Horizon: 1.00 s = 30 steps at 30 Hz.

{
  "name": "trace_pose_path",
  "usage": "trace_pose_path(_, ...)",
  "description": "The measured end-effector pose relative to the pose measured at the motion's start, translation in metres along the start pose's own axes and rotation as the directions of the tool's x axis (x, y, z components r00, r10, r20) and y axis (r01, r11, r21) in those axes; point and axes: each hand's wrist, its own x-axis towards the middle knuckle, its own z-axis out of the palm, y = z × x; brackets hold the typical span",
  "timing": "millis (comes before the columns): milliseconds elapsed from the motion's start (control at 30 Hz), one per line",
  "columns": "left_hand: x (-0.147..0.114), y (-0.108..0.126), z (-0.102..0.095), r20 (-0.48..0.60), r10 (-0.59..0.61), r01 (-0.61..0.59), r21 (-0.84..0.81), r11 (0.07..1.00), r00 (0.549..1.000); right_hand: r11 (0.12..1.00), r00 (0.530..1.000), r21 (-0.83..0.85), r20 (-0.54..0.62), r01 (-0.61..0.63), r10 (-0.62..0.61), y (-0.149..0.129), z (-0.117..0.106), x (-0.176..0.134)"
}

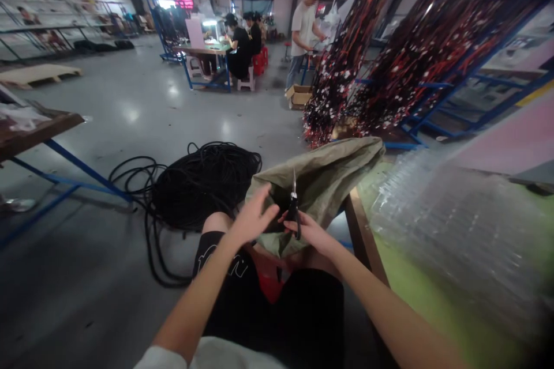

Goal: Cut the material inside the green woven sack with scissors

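In the head view, my right hand [308, 228] grips a pair of scissors [294, 207] with black handles, its metal blades pointing away from me. To its left is my left hand [254, 216], fingers apart and holding nothing that I can see. Both hands are over the mouth of an olive-green woven sack [337, 164], which sags open between my knees. The inside of the sack is dark, so its contents are hidden. Beside it on the floor, to the left, lies a big heap of coiled black cable [203, 184].
A table edge [367, 242] runs along my right, with clear plastic packaging [450, 219] on its yellow-green top. Bundled wires [341, 69] hang from a blue rack [459, 86]. Another table [60, 127] stands left. A person [303, 29] stands beyond near a cardboard box [299, 96]; others sit farther back.
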Motion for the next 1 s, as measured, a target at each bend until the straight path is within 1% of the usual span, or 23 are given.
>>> trace_pose_path(33, -0.005, -0.001, 0.011, 0.038, -0.021, 0.021, -0.014, 1.000, 0.999, 0.998, 1.000, -0.056, -0.010, 0.002, -0.002, 0.004, -0.002, 0.001)
trace_pose_path(67, -0.011, -0.003, 0.024, 0.089, -0.048, 0.052, -0.036, 0.998, 0.995, 0.989, 1.000, -0.151, -0.022, 0.005, -0.008, 0.009, -0.004, 0.002)
trace_pose_path(100, -0.018, -0.008, 0.037, 0.152, -0.077, 0.087, -0.060, 0.994, 0.985, 0.959, 0.999, -0.284, -0.040, -0.001, -0.010, 0.013, -0.007, 0.002)
trace_pose_path(133, -0.025, -0.015, 0.048, 0.218, -0.101, 0.122, -0.082, 0.989, 0.971, 0.897, 0.998, -0.441, -0.061, -0.022, -0.005, 0.016, -0.011, 0.002)
trace_pose_path(167, -0.033, -0.024, 0.058, 0.275, -0.121, 0.150, -0.087, 0.985, 0.954, 0.801, 0.997, -0.596, -0.079, -0.057, 0.012, 0.019, -0.015, 0.001)
trace_pose_path(200, -0.040, -0.033, 0.065, 0.304, -0.147, 0.178, -0.078, 0.981, 0.941, 0.682, 0.995, -0.725, -0.092, -0.101, 0.049, 0.020, -0.019, 0.000)
trace_pose_path(233, -0.046, -0.044, 0.070, 0.300, -0.185, 0.210, -0.056, 0.976, 0.936, 0.561, 0.989, -0.815, -0.099, -0.142, 0.107, 0.022, -0.023, -0.001)
trace_pose_path(267, -0.051, -0.055, 0.072, 0.261, -0.237, 0.253, -0.029, 0.967, 0.936, 0.460, 0.980, -0.871, -0.100, -0.171, 0.174, 0.022, -0.026, -0.002)
trace_pose_path(300, -0.056, -0.065, 0.073, 0.192, -0.299, 0.306, -0.006, 0.952, 0.935, 0.390, 0.967, -0.902, -0.095, -0.185, 0.238, 0.023, -0.028, -0.003)
trace_pose_path(333, -0.059, -0.074, 0.072, 0.108, -0.356, 0.358, 0.007, 0.934, 0.928, 0.351, 0.954, -0.917, -0.089, -0.190, 0.285, 0.023, -0.029, -0.003)
trace_pose_path(367, -0.062, -0.082, 0.071, 0.028, -0.400, 0.400, 0.009, 0.917, 0.916, 0.335, 0.948, -0.921, -0.091, -0.196, 0.306, 0.023, -0.029, -0.003)
trace_pose_path(433, -0.064, -0.094, 0.070, -0.084, -0.426, 0.427, -0.004, 0.904, 0.901, 0.355, 0.951, -0.911, -0.108, -0.212, 0.290, 0.024, -0.027, -0.004)
trace_pose_path(533, -0.063, -0.105, 0.072, -0.211, -0.379, 0.378, -0.044, 0.925, 0.901, 0.434, 0.957, -0.873, -0.111, -0.223, 0.270, 0.026, -0.023, -0.004)
trace_pose_path(600, -0.062, -0.110, 0.074, -0.271, -0.357, 0.347, -0.085, 0.934, 0.894, 0.510, 0.954, -0.832, -0.075, -0.221, 0.291, 0.027, -0.024, -0.004)
trace_pose_path(633, -0.062, -0.112, 0.075, -0.284, -0.354, 0.338, -0.104, 0.935, 0.891, 0.558, 0.953, -0.801, -0.050, -0.218, 0.300, 0.027, -0.024, -0.003)
trace_pose_path(700, -0.064, -0.114, 0.075, -0.277, -0.352, 0.328, -0.129, 0.936, 0.894, 0.648, 0.952, -0.731, -0.006, -0.214, 0.307, 0.027, -0.026, -0.003)
trace_pose_path(767, -0.065, -0.113, 0.075, -0.236, -0.335, 0.311, -0.134, 0.941, 0.912, 0.695, 0.953, -0.688, 0.017, -0.209, 0.303, 0.027, -0.026, -0.003)
trace_pose_path(867, -0.066, -0.109, 0.076, -0.158, -0.295, 0.276, -0.136, 0.952, 0.942, 0.677, 0.958, -0.711, 0.017, -0.190, 0.287, 0.027, -0.021, -0.003)
trace_pose_path(933, -0.065, -0.106, 0.078, -0.131, -0.292, 0.273, -0.144, 0.951, 0.947, 0.629, 0.966, -0.760, 0.003, -0.167, 0.260, 0.027, -0.014, -0.003)
trace_pose_path(1000, -0.065, -0.105, 0.079, -0.123, -0.305, 0.286, -0.149, 0.947, 0.945, 0.561, 0.971, -0.814, -0.017, -0.152, 0.237, 0.028, -0.006, -0.003)
